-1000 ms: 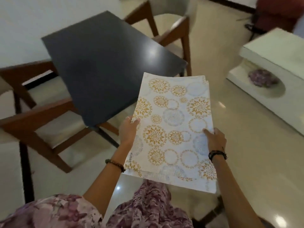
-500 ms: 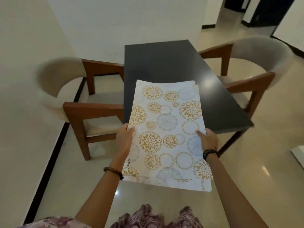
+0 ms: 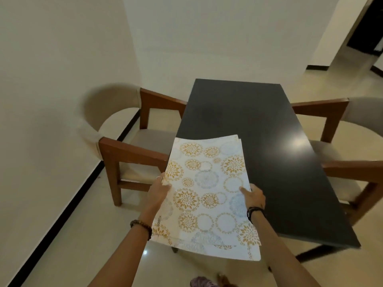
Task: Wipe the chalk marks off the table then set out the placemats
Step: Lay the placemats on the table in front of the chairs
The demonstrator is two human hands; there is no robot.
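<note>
The stack of placemats lay between my hands, held flat in the air over the near left corner of the dark table, and judging by the slight curl at the far edge and the offset corners it was several thin, light, flexible sheets that could slide over one another. My left hand pinched the left long edge with the thumb on top, and my right hand gripped the right edge the same way, which seemed the sensible hold for something this floppy. Beyond my left hand stood a wooden armchair, with another chair out past my right.
</note>
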